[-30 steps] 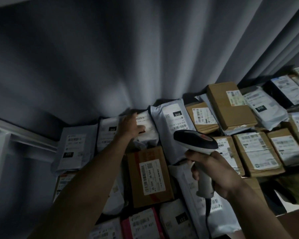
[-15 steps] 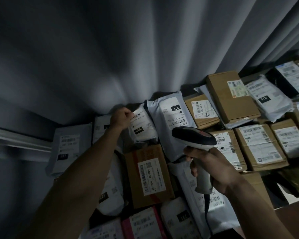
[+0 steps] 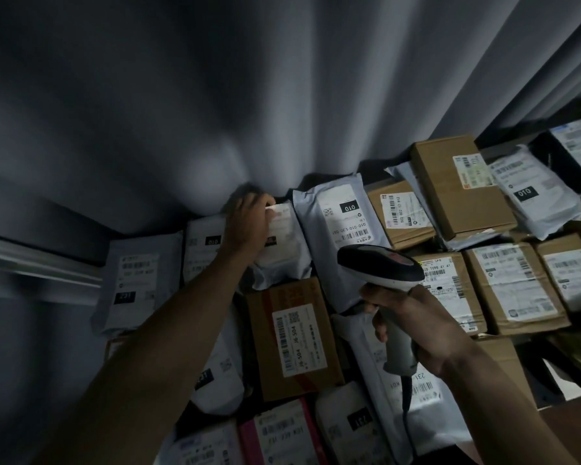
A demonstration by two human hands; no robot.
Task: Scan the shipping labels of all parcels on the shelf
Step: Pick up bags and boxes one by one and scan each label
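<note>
Left hand (image 3: 249, 220) grips white mailer's (image 3: 282, 250) far edge against curtain (image 3: 215, 112).

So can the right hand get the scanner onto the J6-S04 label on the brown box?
Probably yes: the right hand holds the scanner just right of the brown box, whose label faces up, uncovered.

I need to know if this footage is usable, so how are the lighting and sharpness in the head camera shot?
Head view: dim overall, with parcels toward the edges in shadow; the curtain is smeared by motion blur; the left hand and the small white parcel it grips are soft; the scanner in the right hand is sharper; wide-angle bending shows at the edges.
</note>
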